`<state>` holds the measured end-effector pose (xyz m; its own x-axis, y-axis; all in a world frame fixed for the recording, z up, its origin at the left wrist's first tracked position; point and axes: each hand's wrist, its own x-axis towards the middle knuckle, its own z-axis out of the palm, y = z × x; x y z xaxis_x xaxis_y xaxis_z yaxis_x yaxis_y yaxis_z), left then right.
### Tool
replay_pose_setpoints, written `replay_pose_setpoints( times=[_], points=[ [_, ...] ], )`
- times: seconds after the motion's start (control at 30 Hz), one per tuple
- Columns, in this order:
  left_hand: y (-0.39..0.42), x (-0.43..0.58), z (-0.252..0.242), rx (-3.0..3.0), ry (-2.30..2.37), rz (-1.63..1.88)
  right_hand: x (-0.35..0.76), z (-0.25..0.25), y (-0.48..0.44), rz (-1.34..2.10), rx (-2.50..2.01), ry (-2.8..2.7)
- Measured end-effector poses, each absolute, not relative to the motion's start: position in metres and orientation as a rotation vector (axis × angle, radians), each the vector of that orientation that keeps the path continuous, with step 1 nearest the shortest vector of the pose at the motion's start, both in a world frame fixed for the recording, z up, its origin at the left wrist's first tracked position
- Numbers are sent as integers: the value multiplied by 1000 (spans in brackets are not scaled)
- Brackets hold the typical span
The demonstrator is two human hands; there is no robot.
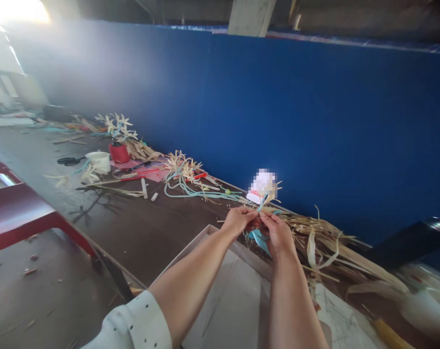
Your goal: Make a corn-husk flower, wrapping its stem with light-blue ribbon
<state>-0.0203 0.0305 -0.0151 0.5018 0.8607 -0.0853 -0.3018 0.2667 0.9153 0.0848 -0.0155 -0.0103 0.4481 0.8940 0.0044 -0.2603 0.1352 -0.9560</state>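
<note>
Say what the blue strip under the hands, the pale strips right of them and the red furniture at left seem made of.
Blue strip: maybe ribbon or paper, flat and smooth; too blurred to settle.
Pale strips: probably dried leaf or husk, matte, curled and papery.
Red furniture: likely molded plastic, glossy, judging by bright reflections.

A long, dark bench (133, 230) runs beside the blue wall panel, its brown top bare along the near edge at mid-length. Toward the far end stand a white cup (98, 163) and, just behind it, a red spool (119, 153), with black scissors (70, 160) lying near the cup. A pink sheet (157, 173) lies beyond, partly covered. Pale blue cords (201, 195) and pale straw-like flowers (183, 166) spread along the back. Two white stubs (144, 188) lie in front. Nearer, there are a shallow pale box (236, 291), dry husk strips (320, 227) and a marked paper (341, 315).
</note>
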Motion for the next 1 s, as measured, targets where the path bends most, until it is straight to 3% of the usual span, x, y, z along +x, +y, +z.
replay_pose_setpoints(
  times=[0.2,0.63,1.0],
  points=[
    [32,-20,-19,933,552,856,82,-6,-18,981,-1075,-691],
    [28,-23,-8,1015,615,823,89,-12,-16,683,-1336,-839],
    [29,-17,-10,1087,713,934,82,-2,-22,806,-1293,-810]
  ],
)
